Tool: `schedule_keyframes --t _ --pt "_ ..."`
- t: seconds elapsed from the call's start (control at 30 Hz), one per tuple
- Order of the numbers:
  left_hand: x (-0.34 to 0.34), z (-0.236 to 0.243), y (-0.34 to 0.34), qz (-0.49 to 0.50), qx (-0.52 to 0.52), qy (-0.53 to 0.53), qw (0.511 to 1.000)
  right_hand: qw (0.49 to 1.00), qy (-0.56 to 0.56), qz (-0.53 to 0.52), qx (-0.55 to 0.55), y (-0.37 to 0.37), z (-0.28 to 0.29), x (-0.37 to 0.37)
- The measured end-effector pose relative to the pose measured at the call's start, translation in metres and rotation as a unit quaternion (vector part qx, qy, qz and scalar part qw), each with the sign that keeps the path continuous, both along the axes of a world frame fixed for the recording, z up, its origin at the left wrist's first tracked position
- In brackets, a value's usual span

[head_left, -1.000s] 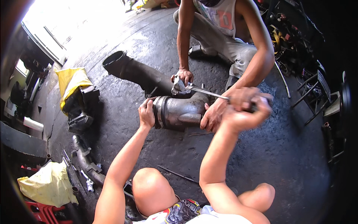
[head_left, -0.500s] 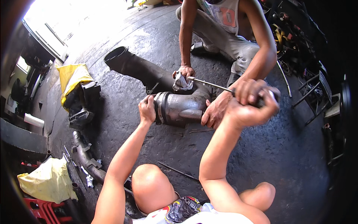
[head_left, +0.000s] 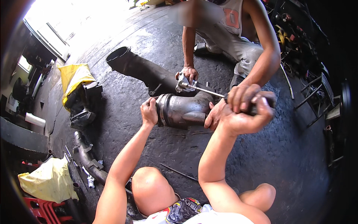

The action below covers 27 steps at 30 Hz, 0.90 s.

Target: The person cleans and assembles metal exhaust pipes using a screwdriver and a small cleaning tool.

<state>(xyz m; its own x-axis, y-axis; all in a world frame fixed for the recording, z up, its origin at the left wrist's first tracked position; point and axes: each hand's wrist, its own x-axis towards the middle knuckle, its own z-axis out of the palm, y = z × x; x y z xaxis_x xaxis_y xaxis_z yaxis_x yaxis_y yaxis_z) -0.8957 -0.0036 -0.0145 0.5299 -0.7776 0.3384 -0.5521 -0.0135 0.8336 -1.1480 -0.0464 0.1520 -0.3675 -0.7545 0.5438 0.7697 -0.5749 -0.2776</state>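
Observation:
A dark, thick branched metal pipe [head_left: 190, 106] lies on the floor in front of me. My left hand [head_left: 150, 111] is closed on the banded collar at its left end. In my right hand [head_left: 246, 110] is the dark handle of a long-shafted screwdriver [head_left: 209, 91], blurred at the handle. Its shaft slants left to a crumpled grey-white rag [head_left: 182, 83], which hides the tip. A co-worker's hand [head_left: 189, 72] holds that rag against the pipe. The co-worker's other hand [head_left: 212, 115] grips the pipe's right end, partly behind my right hand.
Beyond the pipe's body extends a wide open-ended tube [head_left: 136, 67]. A yellow-covered dark part [head_left: 80, 89] stands left, above a curved pipe [head_left: 87, 156]. A thin rod [head_left: 178, 171] lies near my knees. Black metal frames [head_left: 319, 93] stand at right.
My right hand has shifted slightly left with the screwdriver, and the shaft has dropped a little. The co-worker has leaned further in. My left hand stays on the collar.

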Motion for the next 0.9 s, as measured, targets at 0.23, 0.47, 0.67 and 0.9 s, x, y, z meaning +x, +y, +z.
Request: schedule_keyframes --t 0.23,0.47,0.67,0.9 --pt "0.028 -0.054 0.002 0.05 0.042 0.279 0.958 0.994 0.055 0.04 0.087 -0.011 -0.03 0.05" --pt "0.023 -0.06 0.001 0.016 0.036 0.315 0.948 0.999 0.042 0.027 -0.001 0.02 -0.01 -0.005" --pt "0.026 -0.064 -0.002 -0.002 0.034 0.336 0.941 0.994 0.064 0.062 0.06 0.04 -0.018 0.01" --pt "0.067 -0.072 0.002 0.044 -0.014 0.272 0.961 0.883 0.435 0.175 0.0 0.075 -0.03 0.047"
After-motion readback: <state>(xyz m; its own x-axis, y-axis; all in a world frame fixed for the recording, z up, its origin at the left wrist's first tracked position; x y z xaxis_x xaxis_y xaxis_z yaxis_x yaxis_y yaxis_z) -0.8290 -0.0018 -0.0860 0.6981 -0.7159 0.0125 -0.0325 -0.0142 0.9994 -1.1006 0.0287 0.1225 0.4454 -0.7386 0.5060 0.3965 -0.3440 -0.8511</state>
